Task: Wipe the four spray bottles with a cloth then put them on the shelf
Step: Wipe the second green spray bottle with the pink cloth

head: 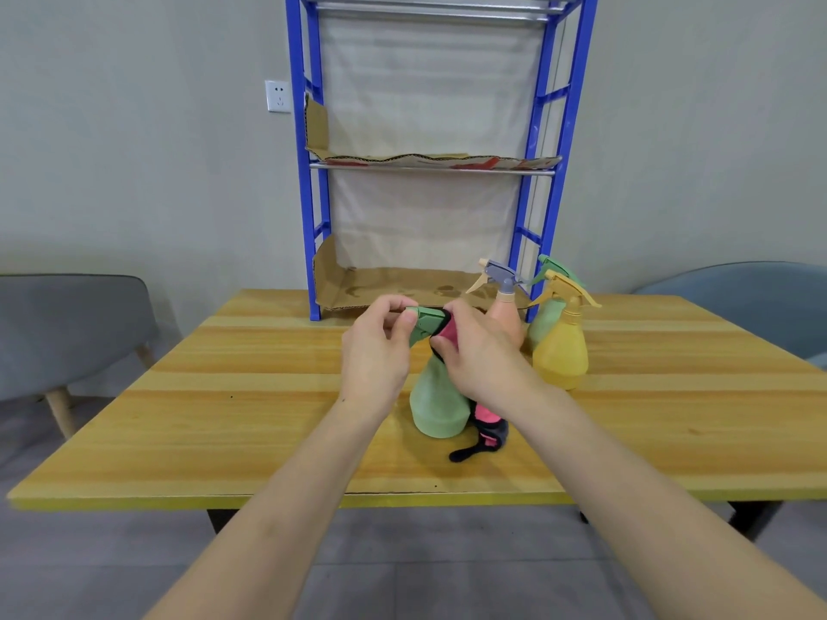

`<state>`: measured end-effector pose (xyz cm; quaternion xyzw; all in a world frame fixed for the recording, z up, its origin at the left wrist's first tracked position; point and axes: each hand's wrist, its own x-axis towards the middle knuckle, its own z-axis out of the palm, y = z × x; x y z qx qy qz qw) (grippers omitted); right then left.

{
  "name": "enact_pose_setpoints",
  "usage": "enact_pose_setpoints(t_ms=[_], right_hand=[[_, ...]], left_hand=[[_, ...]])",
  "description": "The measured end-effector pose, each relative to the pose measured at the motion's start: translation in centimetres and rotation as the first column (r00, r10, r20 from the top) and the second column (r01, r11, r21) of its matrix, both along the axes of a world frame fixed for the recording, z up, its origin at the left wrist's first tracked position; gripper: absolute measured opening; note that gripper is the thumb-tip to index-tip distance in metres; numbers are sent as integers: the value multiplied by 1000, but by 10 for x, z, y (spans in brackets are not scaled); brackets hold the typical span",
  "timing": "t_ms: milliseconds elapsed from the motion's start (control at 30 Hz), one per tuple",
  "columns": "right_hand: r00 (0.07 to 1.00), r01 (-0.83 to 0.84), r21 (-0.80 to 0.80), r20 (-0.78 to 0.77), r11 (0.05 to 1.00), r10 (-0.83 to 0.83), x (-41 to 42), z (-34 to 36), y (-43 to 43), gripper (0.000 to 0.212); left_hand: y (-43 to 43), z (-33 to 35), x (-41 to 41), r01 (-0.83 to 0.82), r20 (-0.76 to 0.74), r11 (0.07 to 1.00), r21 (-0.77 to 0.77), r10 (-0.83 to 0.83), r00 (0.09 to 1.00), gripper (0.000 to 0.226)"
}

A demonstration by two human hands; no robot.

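A light green spray bottle (436, 407) stands upright on the wooden table (223, 418) in front of me. My left hand (376, 346) pinches its green nozzle at the top. My right hand (474, 351) presses a pink cloth with black edging (485, 429) against the spray head; the cloth's tail hangs down behind the bottle onto the table. To the right stand three more bottles close together: a peach one with a grey trigger (505, 313), a yellow one (561, 346), and a green one (548, 317) partly hidden behind the yellow.
A blue metal shelf (313, 194) stands at the table's far edge, with cardboard liners on its lower level (402, 286) and middle level (429, 159). Grey chairs sit at the left (71, 333) and right (752, 302). A wall socket (278, 96) is left of the shelf.
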<state>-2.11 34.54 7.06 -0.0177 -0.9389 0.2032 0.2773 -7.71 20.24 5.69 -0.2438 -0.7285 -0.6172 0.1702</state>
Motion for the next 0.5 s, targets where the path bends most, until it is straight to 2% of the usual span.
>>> enact_pose_setpoints(t_ms=[267, 500], right_hand=[[973, -208, -50, 87, 977, 212, 3, 6, 40, 25], [977, -206, -4, 47, 978, 206, -1, 0, 54, 24]], left_hand=[[-1, 5, -9, 44, 2, 998, -51, -44, 999, 13], [-3, 9, -11, 89, 32, 995, -45, -88, 996, 13]])
